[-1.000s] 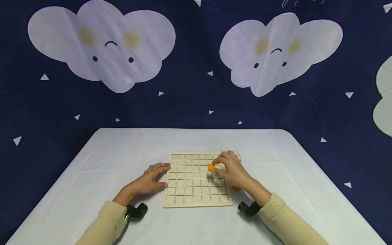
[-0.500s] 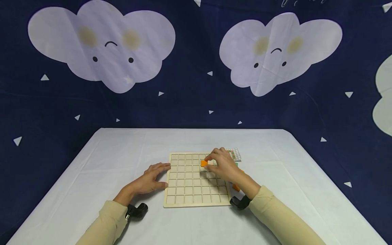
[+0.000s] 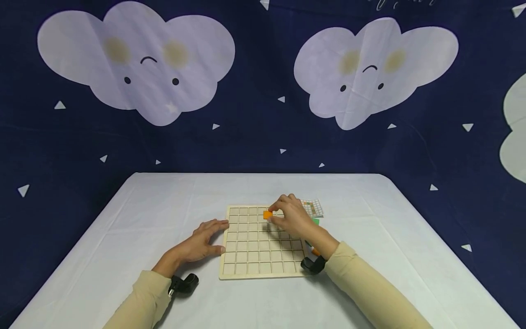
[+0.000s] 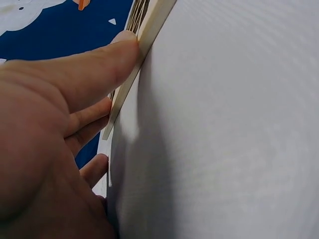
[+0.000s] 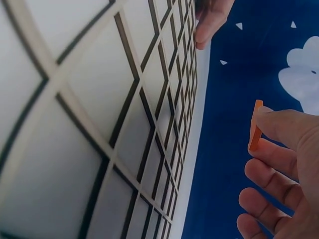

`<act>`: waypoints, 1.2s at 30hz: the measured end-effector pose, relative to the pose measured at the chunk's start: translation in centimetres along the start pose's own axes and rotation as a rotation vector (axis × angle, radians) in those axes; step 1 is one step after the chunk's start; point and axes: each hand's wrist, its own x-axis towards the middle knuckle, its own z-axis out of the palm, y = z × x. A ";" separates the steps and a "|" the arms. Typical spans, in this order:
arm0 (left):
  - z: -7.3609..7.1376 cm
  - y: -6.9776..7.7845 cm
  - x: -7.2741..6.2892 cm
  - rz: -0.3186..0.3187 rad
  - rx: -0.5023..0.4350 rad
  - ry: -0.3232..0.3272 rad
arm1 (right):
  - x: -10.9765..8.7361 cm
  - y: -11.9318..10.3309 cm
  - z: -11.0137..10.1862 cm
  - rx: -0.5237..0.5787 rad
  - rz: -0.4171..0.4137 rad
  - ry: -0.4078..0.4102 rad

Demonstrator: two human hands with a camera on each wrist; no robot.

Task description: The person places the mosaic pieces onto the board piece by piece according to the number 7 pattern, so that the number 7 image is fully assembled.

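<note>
A pale wooden grid board (image 3: 253, 256) lies on the white table. My left hand (image 3: 196, 242) rests at its left edge, thumb and fingertips touching the rim with the fingers extended; the left wrist view shows the thumb (image 4: 102, 69) against the board's edge. Between thumb and index finger my right hand (image 3: 292, 217) pinches a thin orange square tile (image 3: 267, 214). In the right wrist view the tile (image 5: 256, 125) is seen edge-on, held above the board, with the other fingers loosely bent. The hand and its shadow cover part of the board's upper right.
A small card printed with a coloured grid (image 3: 313, 208) lies beyond the board's upper right corner. A green piece (image 3: 316, 221) and an orange piece (image 3: 315, 251) show beside the board's right edge, partly hidden by the right arm. A dark blue cloud-patterned cloth (image 3: 263, 137) hangs behind the table.
My right hand has carried the orange tile leftward and slightly away over the board. More of the printed card and a green piece now show. The left hand has stayed in place.
</note>
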 end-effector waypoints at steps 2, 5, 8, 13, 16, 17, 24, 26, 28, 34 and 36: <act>0.0 0.0 0.0 0.004 0.003 0.001 | 0.1 0.0 0.1 -0.002 -0.003 0.005; 0.1 0.0 0.0 0.010 0.012 0.006 | 0.2 0.1 0.1 -0.003 -0.014 0.013; 0.1 0.0 0.0 0.014 0.017 0.013 | 0.4 0.1 0.2 -0.001 -0.019 0.016; 0.3 0.0 0.0 0.021 0.017 0.022 | 0.7 0.3 0.4 0.015 -0.009 0.009; 0.3 0.1 0.0 0.024 0.018 0.021 | 1.0 0.2 0.6 0.014 -0.003 0.005; 0.3 0.1 0.0 0.023 0.016 0.021 | 1.1 0.2 0.7 0.008 -0.002 0.005; 0.3 0.1 -0.1 0.022 0.019 0.022 | 1.9 -0.4 1.1 0.004 -0.015 -0.001; 0.3 0.1 -0.1 0.022 0.023 0.021 | 2.0 -0.5 1.2 0.003 -0.021 -0.013; 0.3 0.0 -0.1 0.022 0.025 0.019 | 2.1 -0.6 1.3 0.001 -0.031 -0.020; 0.3 0.0 -0.1 0.021 0.029 0.014 | 2.4 -0.6 1.8 -0.006 -0.043 -0.025; 0.3 0.0 -0.1 0.022 0.029 0.013 | 2.5 -0.5 2.0 -0.011 -0.042 -0.021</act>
